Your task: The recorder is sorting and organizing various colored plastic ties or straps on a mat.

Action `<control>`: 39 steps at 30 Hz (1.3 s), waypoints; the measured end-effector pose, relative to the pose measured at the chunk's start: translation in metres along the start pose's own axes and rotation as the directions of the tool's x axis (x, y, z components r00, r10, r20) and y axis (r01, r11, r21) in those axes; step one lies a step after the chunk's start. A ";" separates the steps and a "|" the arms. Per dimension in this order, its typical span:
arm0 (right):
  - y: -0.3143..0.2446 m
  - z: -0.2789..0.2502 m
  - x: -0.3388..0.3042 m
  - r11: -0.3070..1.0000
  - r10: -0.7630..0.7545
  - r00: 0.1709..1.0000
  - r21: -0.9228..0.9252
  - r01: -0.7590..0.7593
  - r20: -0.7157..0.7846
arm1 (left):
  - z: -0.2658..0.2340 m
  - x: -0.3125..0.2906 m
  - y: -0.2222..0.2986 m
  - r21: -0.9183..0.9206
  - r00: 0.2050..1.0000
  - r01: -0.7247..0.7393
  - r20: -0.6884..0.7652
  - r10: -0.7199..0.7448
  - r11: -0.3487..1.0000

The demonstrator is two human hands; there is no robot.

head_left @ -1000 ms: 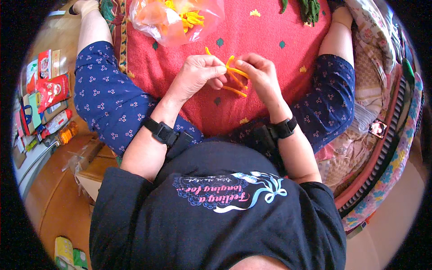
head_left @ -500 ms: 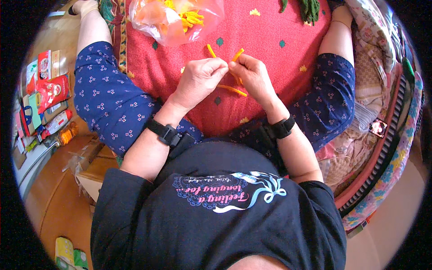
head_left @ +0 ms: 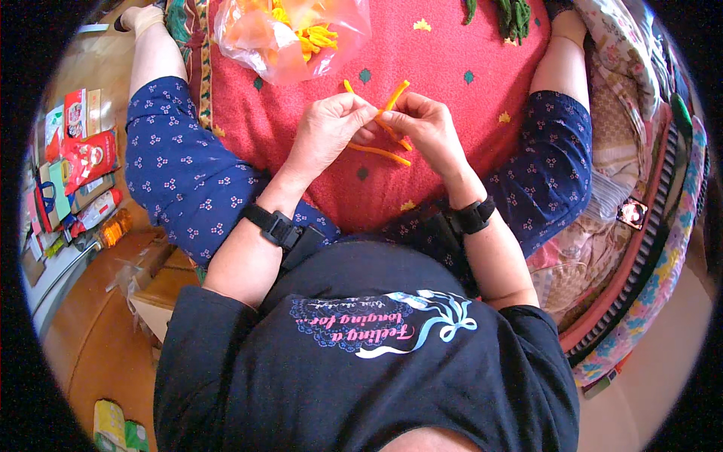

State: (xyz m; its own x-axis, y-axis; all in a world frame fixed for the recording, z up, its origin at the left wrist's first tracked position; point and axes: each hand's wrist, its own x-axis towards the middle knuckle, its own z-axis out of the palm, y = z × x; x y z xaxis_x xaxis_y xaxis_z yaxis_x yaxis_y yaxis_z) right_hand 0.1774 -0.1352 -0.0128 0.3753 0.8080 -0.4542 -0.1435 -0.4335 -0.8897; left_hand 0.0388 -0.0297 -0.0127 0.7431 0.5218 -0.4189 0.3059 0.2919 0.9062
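In front of my belly both hands meet over the red cloth. My left hand (head_left: 325, 137) pinches thumb against fingers on a thin yellow-orange strand, whose tip (head_left: 347, 86) sticks up past the knuckles. With thumb and forefinger my right hand (head_left: 428, 134) grips a yellow-orange strand (head_left: 397, 94) that slants up and down through the pinch. Another length of strand (head_left: 382, 154) runs low between the hands, its left end hidden by my left hand. Whether these are one piece or separate pieces I cannot tell.
A clear plastic bag (head_left: 343, 45) with yellow bundles (head_left: 316, 39) lies on the red cloth (head_left: 429, 64) at the far side. Dark green bundles (head_left: 516, 19) lie far right. Packets (head_left: 90, 158) crowd the left; folded bedding (head_left: 572, 271) is at right.
My right hand's strand now stands out longer above the pinch and shows between the hands. The fingertips have shifted slightly; the plastic bag appears marginally further left.
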 end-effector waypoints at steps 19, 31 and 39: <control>0.004 0.012 0.002 0.968 -0.084 0.983 -0.248 0.041 -0.165 | -0.001 0.003 0.007 0.641 0.809 -0.469 0.037 0.586 0.607; 0.002 0.012 0.003 0.964 0.010 0.969 0.261 0.057 -0.249 | 0.009 -0.004 0.002 0.493 0.920 -0.311 -0.059 0.387 0.813; 0.004 -0.002 0.008 0.967 -0.196 0.937 -0.214 0.137 -0.288 | -0.006 0.003 0.003 0.585 0.835 -0.396 -0.090 0.542 0.707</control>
State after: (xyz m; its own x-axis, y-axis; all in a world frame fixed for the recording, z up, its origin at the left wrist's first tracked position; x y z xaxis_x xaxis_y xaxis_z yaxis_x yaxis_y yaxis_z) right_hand 0.1818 -0.1310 -0.0196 0.6438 0.7273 -0.2377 0.1082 -0.3941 -0.9127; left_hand 0.0385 -0.0223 -0.0122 0.7333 0.6661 0.1365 0.2701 -0.4696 0.8406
